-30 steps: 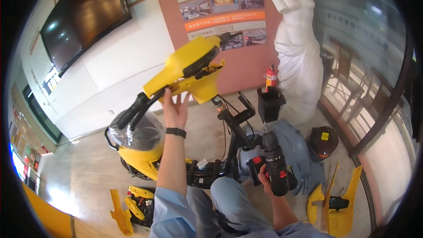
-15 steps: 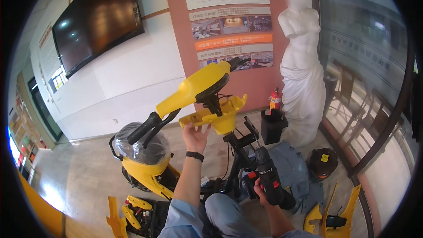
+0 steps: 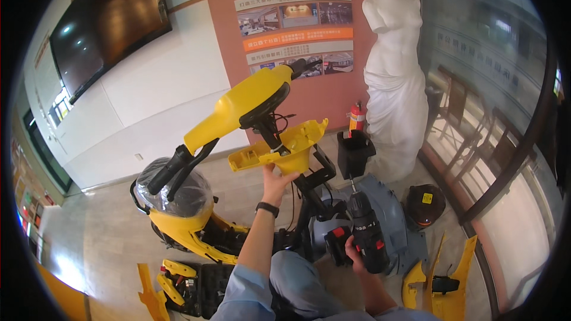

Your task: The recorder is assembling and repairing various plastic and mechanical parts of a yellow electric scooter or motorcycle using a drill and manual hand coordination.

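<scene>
My left hand (image 3: 276,185) reaches up and holds the underside of a yellow plastic cover (image 3: 285,148), its fingers partly hidden against it. The cover sits around the steering column of an electric scooter, below the yellow handlebar housing (image 3: 238,107), with loose cables (image 3: 279,120) between them. In my right hand (image 3: 358,257) is a black-and-red cordless drill (image 3: 367,229), its long bit pointing up and away from me. The bit's tip stands apart from the cover, in front of a black open-topped bin (image 3: 355,157). Plastic film wraps the scooter's seat (image 3: 178,193).
Yellow panels (image 3: 452,285) lie on the floor at right, near a dark helmet (image 3: 426,207) and grey-blue panels (image 3: 395,220). An open black tool case (image 3: 211,288) is at lower left. A white statue (image 3: 392,83) and fire extinguisher (image 3: 357,117) stand by the wall.
My left hand has shifted right along the cover's underside, nearer the column. The drill has risen slightly in my right hand's hold. The whole view has moved a little to the right and down.
</scene>
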Demonstrator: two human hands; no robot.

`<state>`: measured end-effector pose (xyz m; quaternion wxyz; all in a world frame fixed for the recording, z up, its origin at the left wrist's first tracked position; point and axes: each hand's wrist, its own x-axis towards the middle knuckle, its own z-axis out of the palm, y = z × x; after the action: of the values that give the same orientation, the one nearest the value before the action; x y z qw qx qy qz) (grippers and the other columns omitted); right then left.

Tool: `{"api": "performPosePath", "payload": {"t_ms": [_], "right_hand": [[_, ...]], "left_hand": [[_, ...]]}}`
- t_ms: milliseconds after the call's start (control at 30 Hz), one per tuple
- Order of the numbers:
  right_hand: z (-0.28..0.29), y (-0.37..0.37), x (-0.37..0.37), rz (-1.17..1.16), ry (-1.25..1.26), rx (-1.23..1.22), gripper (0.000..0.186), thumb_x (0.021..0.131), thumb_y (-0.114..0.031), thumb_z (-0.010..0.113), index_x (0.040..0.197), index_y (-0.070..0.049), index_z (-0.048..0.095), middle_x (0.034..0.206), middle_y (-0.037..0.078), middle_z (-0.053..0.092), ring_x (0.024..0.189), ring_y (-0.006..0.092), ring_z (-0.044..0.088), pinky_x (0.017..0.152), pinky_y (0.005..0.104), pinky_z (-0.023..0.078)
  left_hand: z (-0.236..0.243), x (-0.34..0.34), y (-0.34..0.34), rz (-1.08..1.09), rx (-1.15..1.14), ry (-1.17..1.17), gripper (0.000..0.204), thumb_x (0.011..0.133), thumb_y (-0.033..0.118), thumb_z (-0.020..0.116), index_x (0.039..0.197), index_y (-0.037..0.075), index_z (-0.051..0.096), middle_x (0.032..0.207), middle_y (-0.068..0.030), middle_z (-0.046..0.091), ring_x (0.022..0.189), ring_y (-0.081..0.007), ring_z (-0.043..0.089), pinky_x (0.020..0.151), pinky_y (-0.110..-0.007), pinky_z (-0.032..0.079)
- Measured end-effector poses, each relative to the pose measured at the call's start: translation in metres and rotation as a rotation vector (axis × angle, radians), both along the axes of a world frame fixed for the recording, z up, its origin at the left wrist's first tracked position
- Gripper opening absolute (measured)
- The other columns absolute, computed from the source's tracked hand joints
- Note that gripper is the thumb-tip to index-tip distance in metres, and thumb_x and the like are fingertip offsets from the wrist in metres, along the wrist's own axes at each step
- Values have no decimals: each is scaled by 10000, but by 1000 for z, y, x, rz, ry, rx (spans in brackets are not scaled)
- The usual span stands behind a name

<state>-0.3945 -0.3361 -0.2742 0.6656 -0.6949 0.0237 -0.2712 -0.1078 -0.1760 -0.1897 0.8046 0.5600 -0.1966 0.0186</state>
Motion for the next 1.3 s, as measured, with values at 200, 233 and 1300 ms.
{"api": "performPosePath", "payload": {"t_ms": [200, 233, 1300], "right_hand": [[12, 4, -12, -92, -39, -176, 194, 868, -108, 662, 1057, -86, 622, 944, -12, 589, 883, 122, 549, 791, 308, 443], [1, 2, -11, -89, -43, -179, 194, 868, -108, 662, 1057, -86, 622, 944, -12, 589, 883, 122, 549, 791, 308, 443], [35, 10, -23, 50, -86, 0, 54, 835, -52, 600, 885, -63, 617, 750, -15, 539, 679, 84, 507, 626, 257, 415]], "left_hand": [[13, 12, -24, -20, 94, -14, 617, 705, 9, 794, 1220, 34, 454, 1177, -84, 575, 1048, -213, 595, 924, -325, 492], [12, 13, -25, -17, 91, -17, 617, 705, 9, 794, 1220, 34, 454, 1177, -84, 575, 1048, -213, 595, 924, -325, 492], [87, 18, -7, 178, -149, 131, 637, 792, 184, 744, 1315, 220, 382, 1271, 24, 507, 1171, -183, 495, 871, -465, 417]]}}
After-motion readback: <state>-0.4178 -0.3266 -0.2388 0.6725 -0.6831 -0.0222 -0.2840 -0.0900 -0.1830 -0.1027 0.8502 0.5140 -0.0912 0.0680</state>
